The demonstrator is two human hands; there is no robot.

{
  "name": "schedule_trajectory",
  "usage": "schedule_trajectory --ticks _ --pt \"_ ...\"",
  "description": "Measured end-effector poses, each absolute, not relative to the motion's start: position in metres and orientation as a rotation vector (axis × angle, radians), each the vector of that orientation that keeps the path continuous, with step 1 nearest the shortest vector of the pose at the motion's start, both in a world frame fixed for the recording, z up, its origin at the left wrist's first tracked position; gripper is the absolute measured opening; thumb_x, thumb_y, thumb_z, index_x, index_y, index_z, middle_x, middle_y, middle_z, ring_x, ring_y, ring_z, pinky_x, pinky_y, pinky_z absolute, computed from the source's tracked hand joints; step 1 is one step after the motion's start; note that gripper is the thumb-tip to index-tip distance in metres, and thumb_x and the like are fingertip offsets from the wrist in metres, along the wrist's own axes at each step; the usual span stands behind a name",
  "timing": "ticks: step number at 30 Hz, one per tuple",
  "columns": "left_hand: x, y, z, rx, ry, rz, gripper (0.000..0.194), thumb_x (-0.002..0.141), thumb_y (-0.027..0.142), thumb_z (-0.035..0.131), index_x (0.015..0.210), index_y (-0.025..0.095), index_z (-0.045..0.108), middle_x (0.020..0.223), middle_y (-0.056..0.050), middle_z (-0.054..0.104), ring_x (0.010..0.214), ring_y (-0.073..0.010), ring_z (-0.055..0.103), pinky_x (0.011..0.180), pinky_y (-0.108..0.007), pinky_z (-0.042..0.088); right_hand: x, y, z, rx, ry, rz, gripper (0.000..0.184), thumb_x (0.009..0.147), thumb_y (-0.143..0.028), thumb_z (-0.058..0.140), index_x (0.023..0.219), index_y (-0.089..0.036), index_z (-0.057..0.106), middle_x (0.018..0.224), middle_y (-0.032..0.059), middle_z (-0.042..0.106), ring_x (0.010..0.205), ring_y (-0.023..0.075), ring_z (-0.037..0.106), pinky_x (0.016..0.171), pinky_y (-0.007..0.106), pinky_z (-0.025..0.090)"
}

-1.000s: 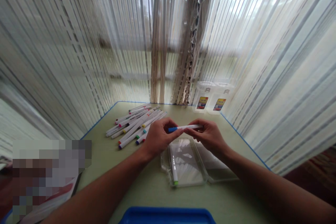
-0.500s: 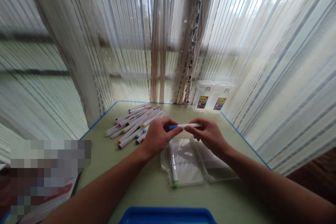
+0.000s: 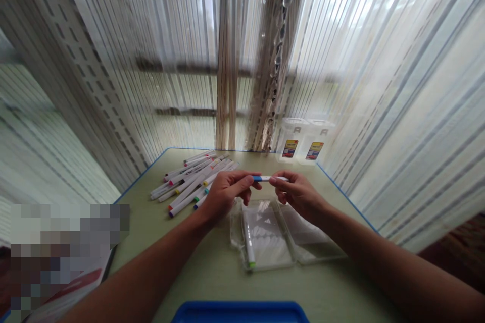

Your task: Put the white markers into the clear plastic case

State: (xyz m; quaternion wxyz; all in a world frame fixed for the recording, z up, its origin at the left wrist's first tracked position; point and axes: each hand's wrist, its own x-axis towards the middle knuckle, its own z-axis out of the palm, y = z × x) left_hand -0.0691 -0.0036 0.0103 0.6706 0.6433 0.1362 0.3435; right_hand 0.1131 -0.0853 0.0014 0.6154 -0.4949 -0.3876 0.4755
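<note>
A white marker (image 3: 266, 178) with a blue cap is held level between my two hands, above the table. My left hand (image 3: 232, 187) pinches its blue-capped end. The white end sits between the thumb and fingers of my right hand (image 3: 293, 189). Below them lies an open clear plastic case (image 3: 271, 242), its two halves side by side. One white marker with a green end (image 3: 250, 242) rests along the left side of the case's left half. To the left of my left hand is a loose pile of white markers (image 3: 193, 179) with coloured ends.
Two clear plastic boxes (image 3: 299, 136) with labels stand at the table's far right corner. A blue tray-like object (image 3: 240, 311) is at the near edge. Striped string curtains (image 3: 182, 60) hang behind the blue-edged green table (image 3: 212, 277). Something blurred out lies at the lower left.
My left hand has shifted its grip, with fingers now stretched along the blue cap. More of the marker's middle shows between the hands. The view has shifted slightly.
</note>
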Motion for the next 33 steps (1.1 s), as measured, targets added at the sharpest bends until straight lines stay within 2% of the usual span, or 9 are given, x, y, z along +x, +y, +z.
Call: schedule_trajectory --ticks 12,24,33 --pt "-0.0700 -0.0025 0.0099 1.322 0.230 0.736 0.031 0.081 0.028 0.064 0.103 0.008 0.072 0.084 -0.013 0.071 0.053 -0.0107 0.056 0.050 -0.025 0.045 0.1117 -0.0876 0.0041 -1.112 -0.897 1.129 0.033 0.062 -0.036 0.085 0.071 -0.014 0.062 0.051 -0.0055 0.050 0.043 0.0053 0.041 0.042 0.020 0.031" --pt "-0.0700 -0.0030 0.0091 1.422 0.260 0.766 0.033 0.082 0.031 0.065 0.107 0.009 0.071 0.082 -0.011 0.070 0.051 -0.0090 0.054 0.050 -0.025 0.043 0.1110 -0.0881 0.0052 -1.133 -0.902 1.129 0.035 0.061 -0.039 0.085 0.071 -0.014 0.062 0.052 -0.0054 0.049 0.043 0.0057 0.041 0.043 0.021 0.031" --pt "-0.0686 -0.0062 0.0126 1.494 0.373 0.824 0.034 0.080 0.032 0.066 0.101 0.006 0.072 0.079 -0.011 0.071 0.048 -0.0082 0.052 0.048 -0.024 0.044 0.1126 -0.0860 0.0008 -1.154 -0.913 1.080 0.037 0.060 -0.041 0.085 0.072 -0.014 0.061 0.053 -0.0059 0.048 0.044 0.0059 0.041 0.042 0.021 0.032"
